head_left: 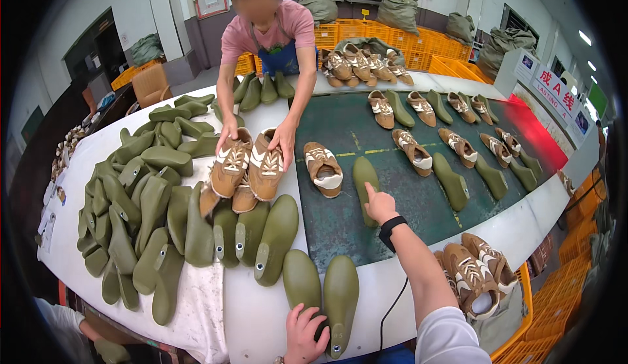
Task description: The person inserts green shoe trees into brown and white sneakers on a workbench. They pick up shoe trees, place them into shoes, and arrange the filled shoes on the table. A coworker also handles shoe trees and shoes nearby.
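Over the green belt, my right hand [382, 207] is on an olive-green shoe last [364, 179]. Its index finger lies along the last's top and the other fingers are curled at the side, partly hidden. At the near edge, the curled fingers of my left hand [305, 336] cover the heel end of another green shoe last [302, 279]. Something dark shows by its fingertips, too unclear to name. A matching last [341, 298] stands close on its right. Left of the belt last sits a brown sneaker [323, 169] with white trim.
Across the table, a co-worker grips two brown sneakers [247, 164]. Many green lasts [147, 194] are heaped at left. Sneakers and lasts line the belt [405, 217] at right. More sneakers [476, 275] fill a yellow crate at my right. A black cable [394, 302] hangs nearby.
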